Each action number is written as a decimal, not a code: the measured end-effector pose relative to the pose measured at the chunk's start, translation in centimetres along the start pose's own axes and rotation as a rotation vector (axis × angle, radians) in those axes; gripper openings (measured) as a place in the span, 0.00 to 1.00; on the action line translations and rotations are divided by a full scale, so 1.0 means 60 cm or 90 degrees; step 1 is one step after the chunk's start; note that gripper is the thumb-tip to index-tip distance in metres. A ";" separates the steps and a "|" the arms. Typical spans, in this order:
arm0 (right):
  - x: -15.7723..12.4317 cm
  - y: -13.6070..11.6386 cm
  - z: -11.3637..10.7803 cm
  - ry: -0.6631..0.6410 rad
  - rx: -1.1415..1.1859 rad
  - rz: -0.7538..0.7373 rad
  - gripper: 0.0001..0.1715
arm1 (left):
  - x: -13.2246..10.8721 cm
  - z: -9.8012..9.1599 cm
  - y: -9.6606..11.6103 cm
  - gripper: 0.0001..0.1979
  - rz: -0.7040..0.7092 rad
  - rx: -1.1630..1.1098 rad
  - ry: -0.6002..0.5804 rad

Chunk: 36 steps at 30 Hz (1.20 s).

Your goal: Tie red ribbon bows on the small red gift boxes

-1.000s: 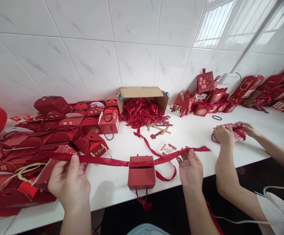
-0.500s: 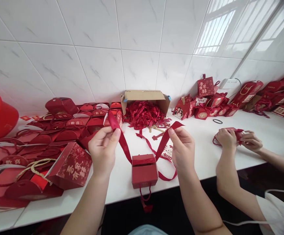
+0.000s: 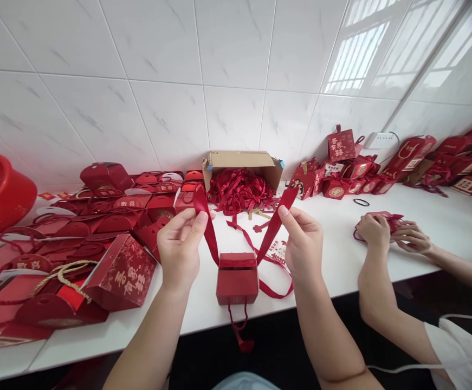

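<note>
A small dark-red gift box (image 3: 237, 284) rests near the table's front edge, with a cord loop and tassel hanging from its near side over the edge. A wide red ribbon (image 3: 269, 234) runs through the top of the box, and its two ends rise in a V. My left hand (image 3: 181, 244) pinches one end, up and left of the box. The other end is pinched in my right hand (image 3: 302, 238), up and right of it. A second, narrower red ribbon (image 3: 275, 293) lies curled on the table beside the box.
Behind stands a cardboard carton (image 3: 241, 158) spilling red ribbons (image 3: 239, 189). Many red gift boxes (image 3: 117, 271) crowd the left, beside a red basin (image 3: 0, 195). At right, a co-worker's hands (image 3: 376, 233) hold a red box. A black hair tie (image 3: 361, 202) lies beyond them.
My two hands have come slightly closer together, so the ribbon ends stand steeper over the box. The view has shifted a little.
</note>
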State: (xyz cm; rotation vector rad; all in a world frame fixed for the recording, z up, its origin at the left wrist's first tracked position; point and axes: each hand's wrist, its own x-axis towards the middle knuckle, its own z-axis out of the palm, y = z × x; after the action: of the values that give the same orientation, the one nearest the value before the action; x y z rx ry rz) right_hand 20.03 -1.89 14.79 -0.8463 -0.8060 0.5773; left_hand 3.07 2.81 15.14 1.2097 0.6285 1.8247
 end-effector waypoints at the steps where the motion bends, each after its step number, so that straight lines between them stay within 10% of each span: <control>1: 0.000 0.000 0.000 -0.002 -0.003 -0.003 0.10 | 0.000 0.001 0.000 0.08 -0.007 -0.006 -0.001; 21: -0.021 -0.002 0.013 -0.390 0.030 0.210 0.16 | -0.015 -0.002 0.023 0.27 -0.138 0.114 -0.243; 31: -0.019 0.008 0.013 -0.423 -0.008 0.085 0.11 | -0.010 -0.019 0.014 0.22 -0.142 0.188 -0.418; 36: -0.003 0.013 -0.005 -0.500 -0.164 -0.156 0.12 | -0.002 -0.030 0.008 0.15 -0.251 0.118 -0.440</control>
State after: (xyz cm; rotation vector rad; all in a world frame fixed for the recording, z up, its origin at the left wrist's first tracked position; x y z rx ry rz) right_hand 20.04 -1.75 13.94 -0.7316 -1.7039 0.5947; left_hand 1.29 2.53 14.74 1.5930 0.5821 0.9473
